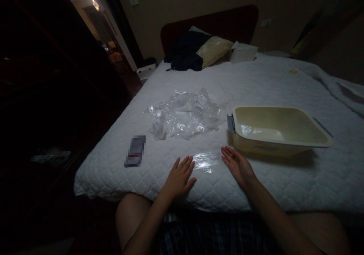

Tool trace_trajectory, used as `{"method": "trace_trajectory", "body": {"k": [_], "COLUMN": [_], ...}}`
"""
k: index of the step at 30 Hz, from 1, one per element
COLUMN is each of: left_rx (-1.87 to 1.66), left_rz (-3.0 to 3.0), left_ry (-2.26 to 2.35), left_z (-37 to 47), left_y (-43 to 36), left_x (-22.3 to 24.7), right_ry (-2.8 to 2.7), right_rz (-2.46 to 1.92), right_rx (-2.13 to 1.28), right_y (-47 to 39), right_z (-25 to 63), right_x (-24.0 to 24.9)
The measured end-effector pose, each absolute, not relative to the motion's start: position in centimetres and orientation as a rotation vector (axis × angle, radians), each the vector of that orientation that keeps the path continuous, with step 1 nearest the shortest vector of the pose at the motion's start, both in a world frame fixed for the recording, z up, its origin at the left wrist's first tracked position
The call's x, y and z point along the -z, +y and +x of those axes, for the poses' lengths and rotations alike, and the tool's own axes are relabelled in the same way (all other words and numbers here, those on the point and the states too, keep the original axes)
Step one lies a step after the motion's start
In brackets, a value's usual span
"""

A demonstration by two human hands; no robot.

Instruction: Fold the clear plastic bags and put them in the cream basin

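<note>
A flattened clear plastic bag (205, 161) lies on the white quilted bed between my two hands. My left hand (179, 176) rests flat at its left end, palm down, with the fingers stretched out. At the right end is my right hand (236, 164), turned on its side with its fingers extended and the palm facing left. Neither hand grips anything. Farther back, a loose heap of crumpled clear plastic bags (184, 114) spreads over the bed; single bags in it are hard to make out.
A cream plastic bin (284, 147) with grey handles stands to the right. On the left lies a dark, pixelated flat object (135, 151). Dark cloth (186, 52), a beige pillow (214, 50) and a white box (244, 53) sit by the headboard (210, 21).
</note>
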State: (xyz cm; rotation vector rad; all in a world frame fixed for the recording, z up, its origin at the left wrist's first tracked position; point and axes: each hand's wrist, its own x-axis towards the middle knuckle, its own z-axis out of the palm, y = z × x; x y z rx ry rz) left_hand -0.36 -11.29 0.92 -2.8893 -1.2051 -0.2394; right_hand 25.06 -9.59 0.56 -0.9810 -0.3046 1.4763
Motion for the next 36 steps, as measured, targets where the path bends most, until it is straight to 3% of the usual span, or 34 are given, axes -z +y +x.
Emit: {"method": "trace_trajectory", "body": {"k": [9, 16, 20, 23, 29, 36], "left_rx": [0.299, 0.963, 1.02, 0.874, 0.208, 0.19], "left_rz": [-2.909, -2.814, -2.954, -3.117, -3.476, -3.448], "left_ry": [-1.261, -1.462, -1.649, -1.859, -2.027, -2.38], "left_z": [-1.5, -1.2, 1.8, 3.9, 5.5, 6.4], "left_y": [-11.8, -10.3, -6.7, -3.6, -0.5, -0.9], "left_x": [-0.9, -2.4, -4.2, -4.6, -4.5, -3.8], "right_ry": [-0.314, -0.375, -0.319, -0.242, -0.142, -0.136], "right_rz": [-0.961, -0.841, -0.766, -0.719, -0.636, -0.642], "right_rx": [-1.439, -1.379, -1.38, -1.424, -1.479, -1.48], "right_y": [-9.9, -10.5, -10.8, -10.8, -11.1, -11.4], "right_z": [24.7, 24.6, 25.0, 25.4, 25.8, 25.7], "right_x": [-0.2, 0.1, 0.0, -0.3, -0.9, -0.9]}}
